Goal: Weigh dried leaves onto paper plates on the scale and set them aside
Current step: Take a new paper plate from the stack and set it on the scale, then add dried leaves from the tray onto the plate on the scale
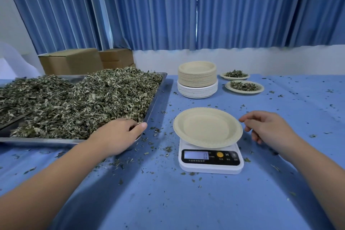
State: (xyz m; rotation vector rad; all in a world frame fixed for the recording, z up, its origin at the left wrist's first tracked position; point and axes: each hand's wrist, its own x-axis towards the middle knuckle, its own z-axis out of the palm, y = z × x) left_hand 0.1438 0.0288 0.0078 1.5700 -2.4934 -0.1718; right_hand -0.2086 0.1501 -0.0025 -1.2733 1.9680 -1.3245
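A long table (186,201) with a blue cloth carried everything. A big metal tray (37,140) sat at its left edge, heaped with dried leaves (84,102). Near the far edge, in the middle, stood a tall stack of plates (197,82). A white scale (211,166) sat in the middle of the table, and its screen showed 0. An empty paper plate (207,127) lay on top of the scale. Two filled plates, one nearer (244,92) and one farther (235,78), sat to the right of the stack, each with a little pile of leaves.

The left hand (123,136) reached into the leaves at the tray's near right corner. Its fingertips were buried, so I cannot tell if they were grabbing any. The right hand (268,129) hung just beside the empty plate's right rim, with its fingers loose and holding nothing. Small leaf bits lay all over the cloth.
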